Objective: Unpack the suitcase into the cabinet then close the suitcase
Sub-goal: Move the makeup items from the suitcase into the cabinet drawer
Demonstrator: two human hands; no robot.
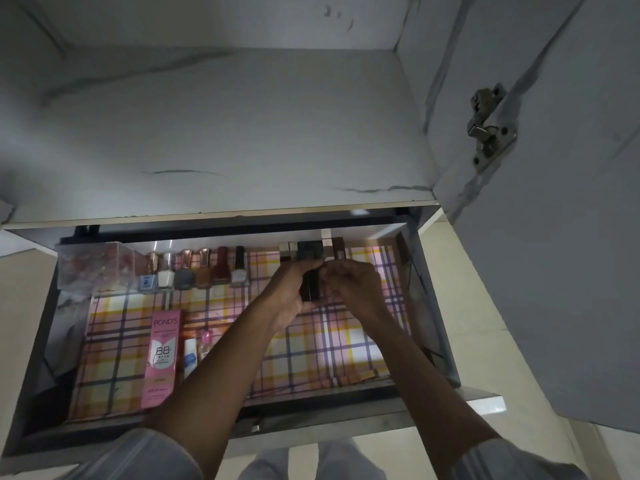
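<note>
Two hands meet over the open drawer [408, 388], deep toward its back right. Left hand [294, 296] is curled round a dark tube [311, 287], holding it upright, fingers wrapped on its left side. Right hand [356, 289] comes in from the tube's right, fingertips pinching at its top end; exactly what they have hold of there is hard to make out in the dim light.

Behind the tube, against the drawer's back wall, stands a short row of lipsticks [306, 251], dark and pale caps side by side. Left of the tube along that same back wall, six nail polish bottles [194, 270] line up, and past them, in the back left corner, a clear box [93, 268]. Nearer the front, left of the tube, a pink carton [162, 355] lies flat on the checked liner [332, 355], with two small bottles [197, 351] just beside it. Cabinet door [554, 202] hangs open, right of the drawer. Suitcase is out of sight.
</note>
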